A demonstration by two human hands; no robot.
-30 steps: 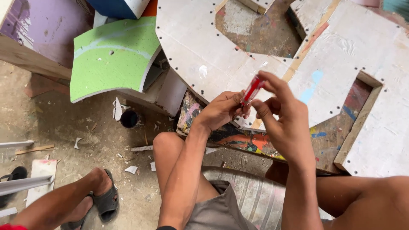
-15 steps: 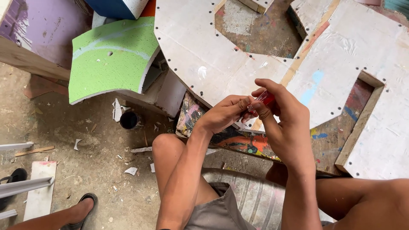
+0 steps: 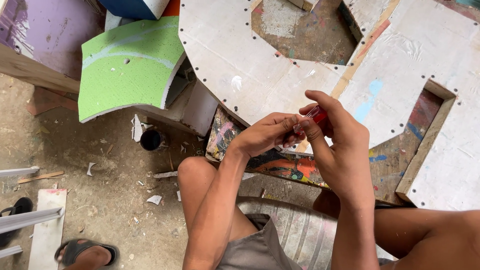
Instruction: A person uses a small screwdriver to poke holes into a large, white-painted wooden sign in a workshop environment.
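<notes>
A small red cylinder-shaped tool [image 3: 316, 116] sits between both hands, mostly hidden by fingers. My right hand [image 3: 340, 145] wraps around it with the thumb and forefinger pinching its upper end. My left hand [image 3: 267, 134] meets it from the left, fingertips closed on the tool's near end. Both hands hover above the edge of a large white panel [image 3: 240, 60] with dark screws along its rim and shaped cut-outs. My bare knees show below.
A green curved foam piece [image 3: 127, 70] leans at upper left beside a purple board [image 3: 45, 35]. A small black cup [image 3: 151, 140] stands on the dirt floor. Another person's foot in a dark sandal [image 3: 85, 252] is at lower left, near white strips [image 3: 30, 220]. A paint-splattered board [image 3: 280, 165] lies under the panel.
The other person's leg has pulled back toward the lower left, leaving only a sandalled foot. My hands have closed tighter around the red tool and sit slightly lower.
</notes>
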